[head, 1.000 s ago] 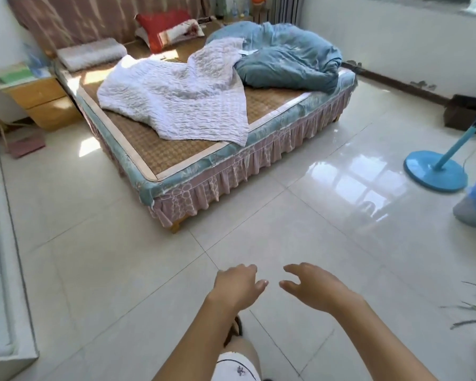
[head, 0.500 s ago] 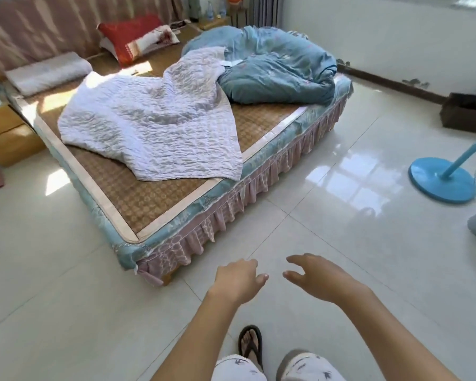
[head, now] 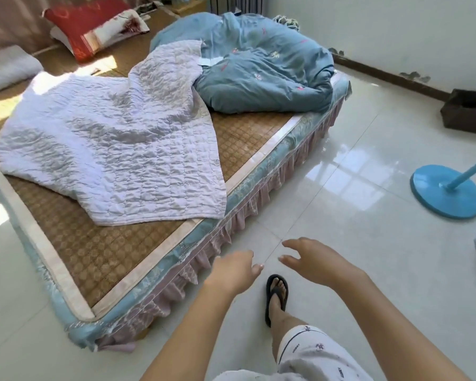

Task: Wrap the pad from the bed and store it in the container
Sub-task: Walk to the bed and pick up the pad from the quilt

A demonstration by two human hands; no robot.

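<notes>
Left hand [head: 232, 270] and right hand [head: 312, 261] empty, fingers loosely spread, over floor; pad [head: 113, 155] on bed [head: 259, 166] well beyond.

1. One bed [head: 138, 276].
2. One white quilted pad [head: 113, 149].
3. One blue duvet [head: 261, 67].
4. Two pillows: one red [head: 85, 23], one white [head: 6, 68].
5. One fan base [head: 445, 191].
6. One dark box [head: 470, 111].
7. Two empty hands: left [head: 232, 270], right [head: 312, 259].
8. One sandalled foot [head: 276, 294].
</notes>
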